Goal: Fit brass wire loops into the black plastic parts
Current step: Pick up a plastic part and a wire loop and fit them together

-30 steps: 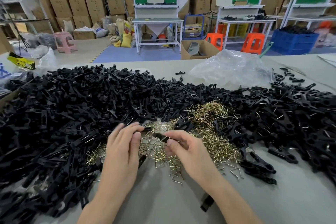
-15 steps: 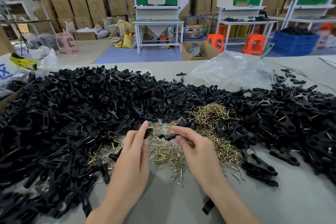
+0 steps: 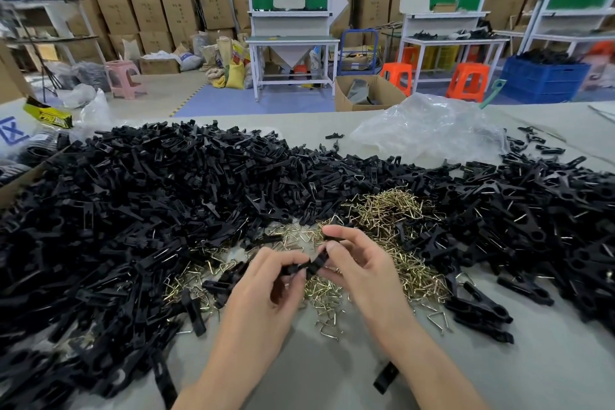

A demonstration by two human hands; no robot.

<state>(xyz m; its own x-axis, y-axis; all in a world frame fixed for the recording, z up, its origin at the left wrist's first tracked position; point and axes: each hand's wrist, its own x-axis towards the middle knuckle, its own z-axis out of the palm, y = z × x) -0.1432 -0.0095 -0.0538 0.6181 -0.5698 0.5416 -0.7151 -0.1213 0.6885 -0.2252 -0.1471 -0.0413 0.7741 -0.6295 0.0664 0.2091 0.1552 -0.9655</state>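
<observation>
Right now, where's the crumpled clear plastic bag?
In the head view, the clear plastic bag lies far right on the table, just beyond the black plastic parts and the brass wire loops.

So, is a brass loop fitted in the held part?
Cannot tell: the left hand and right hand cover most of the black plastic part.

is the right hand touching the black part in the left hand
Touching: head view shows right hand and left hand each pinching an end of the black part.
</observation>
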